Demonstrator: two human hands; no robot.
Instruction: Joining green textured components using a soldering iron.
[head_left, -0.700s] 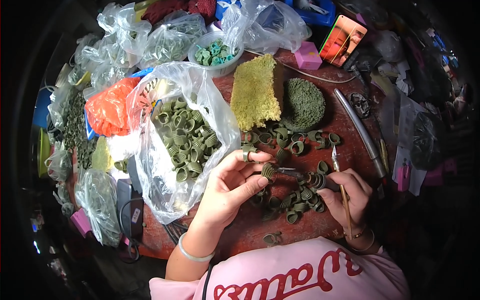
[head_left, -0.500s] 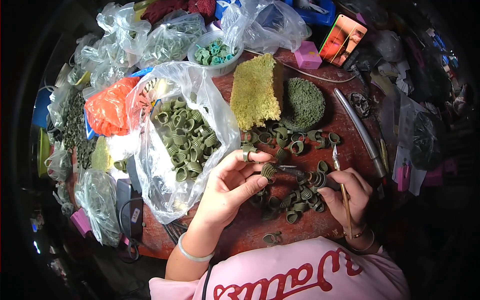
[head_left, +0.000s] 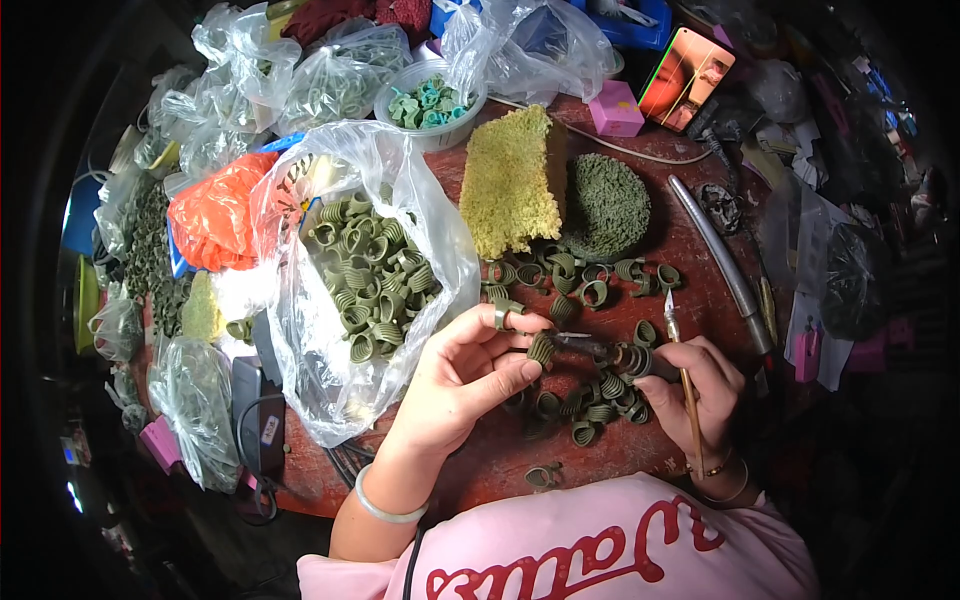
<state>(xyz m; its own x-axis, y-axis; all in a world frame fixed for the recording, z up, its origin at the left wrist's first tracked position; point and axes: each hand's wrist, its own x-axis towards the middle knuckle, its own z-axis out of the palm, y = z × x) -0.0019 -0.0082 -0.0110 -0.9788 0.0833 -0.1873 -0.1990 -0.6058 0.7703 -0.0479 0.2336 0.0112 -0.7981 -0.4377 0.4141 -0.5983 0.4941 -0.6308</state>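
Observation:
My left hand (head_left: 462, 385) pinches a dark green ribbed ring (head_left: 541, 350) between thumb and fingers. A second green ring (head_left: 506, 314) sits around one of its fingers. Closed around a dark tool (head_left: 632, 358) with a ridged collar and thin pointed tip, my right hand (head_left: 708, 385) points it leftward. The tip lies close to the pinched ring; whether they touch I cannot tell. A slim knife (head_left: 687, 380) with a brown handle and pale pointed blade is also tucked in my right hand, blade up. Loose green rings (head_left: 600, 412) lie beneath the hands on the red table (head_left: 480, 475).
A clear plastic bag (head_left: 450, 250) full of green rings stands open at left. Behind are a yellow rough block (head_left: 508, 185), a round green pad (head_left: 606, 205) and a tub (head_left: 432, 135) of green pieces. A tapered metal rod (head_left: 722, 265) and a propped phone (head_left: 686, 82) are at right.
My left hand has shifted slightly to the right with the pinched ring, which is turned a little. My right hand and its tools look almost still.

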